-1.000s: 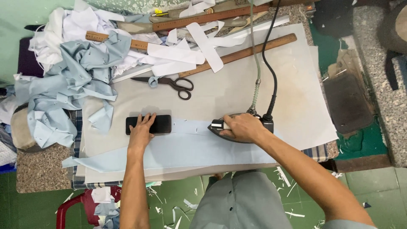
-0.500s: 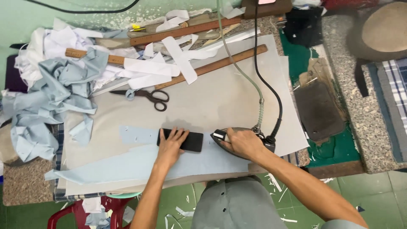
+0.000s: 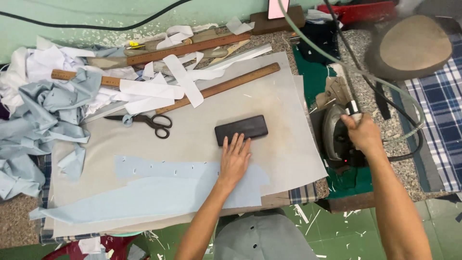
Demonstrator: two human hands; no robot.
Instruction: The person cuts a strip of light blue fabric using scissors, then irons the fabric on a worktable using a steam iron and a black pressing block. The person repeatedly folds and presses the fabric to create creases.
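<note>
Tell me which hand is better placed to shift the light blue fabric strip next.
Left. The left hand lies flat on the light blue fabric strip, fingertips at the black block. The right hand is off to the side, gripping the iron on its rest.

The right hand [image 3: 364, 133] covers the handle of the iron [image 3: 337, 137]. The heap of shirt pieces [image 3: 36, 125] runs off the left edge. The black cable [image 3: 86, 21] leaves the top edge.
</note>
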